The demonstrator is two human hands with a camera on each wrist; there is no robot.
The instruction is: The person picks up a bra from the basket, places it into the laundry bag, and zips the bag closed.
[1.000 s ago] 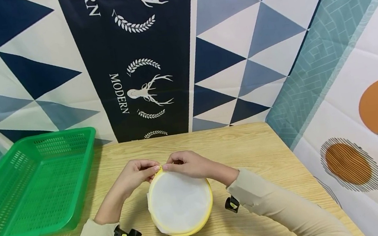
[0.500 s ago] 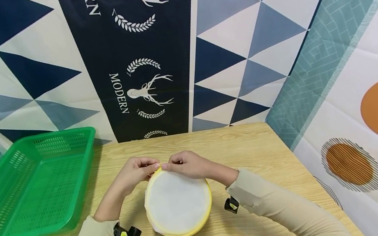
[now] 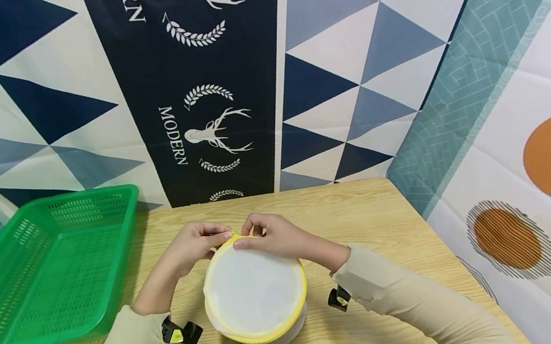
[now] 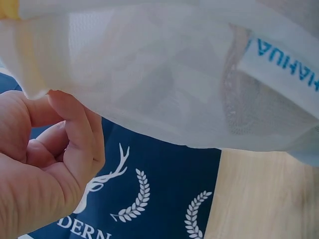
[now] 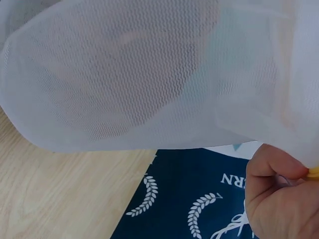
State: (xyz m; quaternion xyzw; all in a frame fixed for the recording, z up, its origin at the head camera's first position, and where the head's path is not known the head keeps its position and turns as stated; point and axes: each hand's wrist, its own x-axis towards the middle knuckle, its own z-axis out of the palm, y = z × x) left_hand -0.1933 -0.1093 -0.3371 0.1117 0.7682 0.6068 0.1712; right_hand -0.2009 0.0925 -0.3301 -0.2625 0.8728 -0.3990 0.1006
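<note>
A round white mesh laundry bag point(image 3: 256, 289) with yellow trim is held up, its flat face toward the head camera. My left hand point(image 3: 196, 247) pinches the yellow edge at the top, where a small yellow piece, perhaps the zip end, shows at the fingertips. Close beside it, my right hand point(image 3: 277, 237) grips the same edge, thumb lying on the face. In the left wrist view, a white label point(image 4: 284, 69) with blue letters shows on the mesh above the left hand's curled fingers point(image 4: 79, 127). Behind the see-through mesh, darker shapes appear that I cannot identify.
To the left, a green plastic basket point(image 3: 121, 271) with perforated walls stands on the wood-grain table point(image 3: 348, 215). A patterned cloth point(image 3: 327, 91) hangs behind the table's far edge. Another printed cloth point(image 3: 503, 178) covers the right side. A wrist camera point(image 3: 181, 332) sits on each sleeve.
The bag has tilted and shifted slightly left, so its white side now shows beneath the yellow rim. My hands have risen a little, and the right fingertips have spread slightly.
</note>
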